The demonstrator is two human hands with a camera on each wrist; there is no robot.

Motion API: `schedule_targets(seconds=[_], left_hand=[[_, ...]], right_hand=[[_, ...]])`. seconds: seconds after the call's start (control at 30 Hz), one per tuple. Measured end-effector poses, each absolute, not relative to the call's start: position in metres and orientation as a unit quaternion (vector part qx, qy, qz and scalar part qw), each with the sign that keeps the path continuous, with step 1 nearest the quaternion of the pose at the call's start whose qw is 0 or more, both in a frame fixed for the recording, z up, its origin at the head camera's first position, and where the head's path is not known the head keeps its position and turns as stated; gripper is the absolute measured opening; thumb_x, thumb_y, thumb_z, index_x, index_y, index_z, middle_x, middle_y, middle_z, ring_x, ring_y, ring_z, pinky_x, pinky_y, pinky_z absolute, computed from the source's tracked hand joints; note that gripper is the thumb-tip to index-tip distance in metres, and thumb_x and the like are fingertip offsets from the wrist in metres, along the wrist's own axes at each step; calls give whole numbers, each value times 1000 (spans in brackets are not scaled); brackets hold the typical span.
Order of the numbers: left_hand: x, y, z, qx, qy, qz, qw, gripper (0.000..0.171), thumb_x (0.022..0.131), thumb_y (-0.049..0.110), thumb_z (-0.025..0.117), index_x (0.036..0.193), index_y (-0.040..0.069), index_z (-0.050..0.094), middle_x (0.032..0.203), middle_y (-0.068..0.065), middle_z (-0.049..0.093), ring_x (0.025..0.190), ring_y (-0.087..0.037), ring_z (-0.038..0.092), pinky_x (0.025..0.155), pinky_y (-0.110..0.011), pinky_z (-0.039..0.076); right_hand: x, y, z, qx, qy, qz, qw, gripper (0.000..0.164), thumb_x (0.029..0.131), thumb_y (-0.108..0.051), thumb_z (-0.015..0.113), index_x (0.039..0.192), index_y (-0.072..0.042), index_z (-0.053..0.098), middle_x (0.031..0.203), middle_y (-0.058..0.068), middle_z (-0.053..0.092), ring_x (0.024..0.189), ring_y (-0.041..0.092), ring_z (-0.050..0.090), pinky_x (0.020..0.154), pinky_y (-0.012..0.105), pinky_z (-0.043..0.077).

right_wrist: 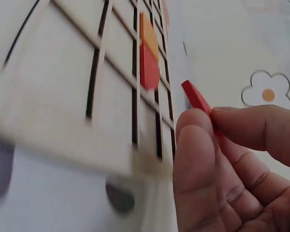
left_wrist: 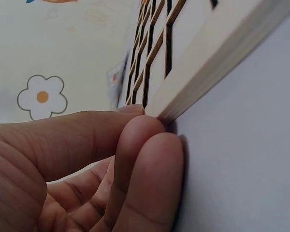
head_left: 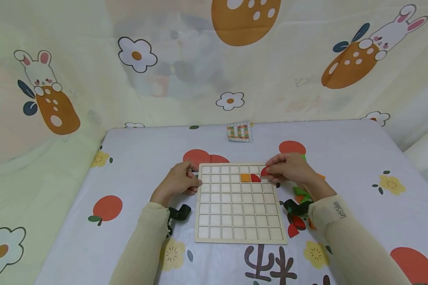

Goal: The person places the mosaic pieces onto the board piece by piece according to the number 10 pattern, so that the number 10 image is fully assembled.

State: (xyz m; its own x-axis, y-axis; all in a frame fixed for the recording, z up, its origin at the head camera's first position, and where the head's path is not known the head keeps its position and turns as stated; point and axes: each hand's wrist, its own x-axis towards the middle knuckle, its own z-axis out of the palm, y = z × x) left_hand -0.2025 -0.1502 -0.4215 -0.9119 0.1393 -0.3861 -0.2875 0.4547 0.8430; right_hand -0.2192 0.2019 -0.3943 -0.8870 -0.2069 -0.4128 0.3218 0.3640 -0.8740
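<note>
A pale wooden grid board (head_left: 237,206) lies on the patterned sheet. An orange square piece (head_left: 245,177) and a red quarter-round piece (head_left: 255,178) sit in its second row. My right hand (head_left: 289,168) pinches another red piece (head_left: 264,171) (right_wrist: 197,99) just above the board's upper right cells. My left hand (head_left: 180,181) holds the board's left edge (left_wrist: 183,92), its fingertips (left_wrist: 150,159) curled against the rim.
Loose red, green and orange pieces (head_left: 299,215) lie right of the board under my right forearm. A small pattern card (head_left: 239,132) lies at the far edge. A black wrist strap (head_left: 180,213) shows by my left sleeve. Printed curtains close in all round.
</note>
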Motion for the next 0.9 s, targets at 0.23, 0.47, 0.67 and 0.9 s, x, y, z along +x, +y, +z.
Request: schedule_targets(seconds=[0.23,0.47,0.67,0.9], left_hand=[[-202,-151,-420,-39,826,523,206,41,90,0,79,125,3,57,91,-11,61,64,-17,67,60,-27,62],[-201,-151,-420,-38,822,530,206,42,90,-1,78,126,2,57,91,-11,61,65,-17,67,60,-27,62],[-202,-151,-420,-37,822,531,203,41,90,-2,78,125,2,57,90,-11,62,64,-17,66,59,-28,62],[-201,-151,-420,-37,823,529,203,41,90,-1,78,125,2,58,90,-11,62,64,-18,67,60,-28,62]], right_hand=[[-225,176,-396,32,777,-576,252,28,98,-10,73,120,6,65,94,10,76,73,16,72,72,28,64],[-231,158,-404,36,777,-572,260,27,97,-11,75,119,3,68,96,10,77,75,17,74,71,28,64],[-232,148,-406,24,778,-572,258,24,97,-9,74,116,4,67,95,13,75,73,16,73,70,28,64],[-233,142,-404,9,774,-573,270,24,97,-8,73,116,5,67,90,11,76,72,16,71,68,27,63]])
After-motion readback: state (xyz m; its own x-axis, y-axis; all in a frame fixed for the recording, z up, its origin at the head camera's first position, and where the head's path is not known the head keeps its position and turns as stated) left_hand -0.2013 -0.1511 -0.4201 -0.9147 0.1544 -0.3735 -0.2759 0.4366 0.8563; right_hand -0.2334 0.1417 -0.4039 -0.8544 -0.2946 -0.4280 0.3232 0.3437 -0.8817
